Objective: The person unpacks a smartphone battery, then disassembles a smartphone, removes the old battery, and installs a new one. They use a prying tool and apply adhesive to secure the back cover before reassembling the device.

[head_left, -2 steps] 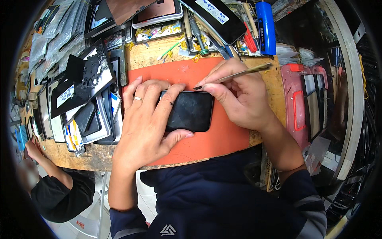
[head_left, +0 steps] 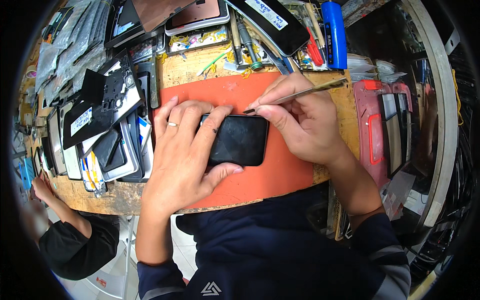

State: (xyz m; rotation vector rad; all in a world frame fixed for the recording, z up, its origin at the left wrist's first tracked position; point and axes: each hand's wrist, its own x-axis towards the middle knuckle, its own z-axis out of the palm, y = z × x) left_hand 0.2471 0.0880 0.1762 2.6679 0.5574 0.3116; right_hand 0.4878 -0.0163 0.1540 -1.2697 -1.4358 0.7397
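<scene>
Two bare hands work over an orange mat (head_left: 290, 172), which covers the middle of the wooden tabletop (head_left: 185, 67) and reaches down to its near edge. Between them, a black phone-like device (head_left: 245, 142) lies on the mat with its dark, smudged face up, nearer the tabletop's near edge than its far one. The left hand (head_left: 180, 155) is clamped on it: the thumb lies along the device's near side, the fingers spread over the left part and its far side, probably to stop it sliding or turning. The right end is left uncovered, which gives the other hand room.

The right hand (head_left: 302, 120) has thumb and fingertips pinched together on a slim tool (head_left: 300, 93), held like a pen, presumably for fine control. Its dark tip points at the device's far edge, close to the left index fingertip; whether it touches the device cannot be told.

Stacked devices and loose parts (head_left: 117, 165) crowd the tabletop's left end, and bubble-wrapped packets (head_left: 70, 45) fill the far left corner. Along the far edge stand a labelled black phone (head_left: 280, 25), handled tools (head_left: 243, 40) and a blue cylinder (head_left: 334, 37), seemingly pushed back so the mat has working space while they remain within reach. Beside the right edge is a pink case (head_left: 367, 130). Another person's hand (head_left: 42, 189) shows by the left end, well apart.
</scene>
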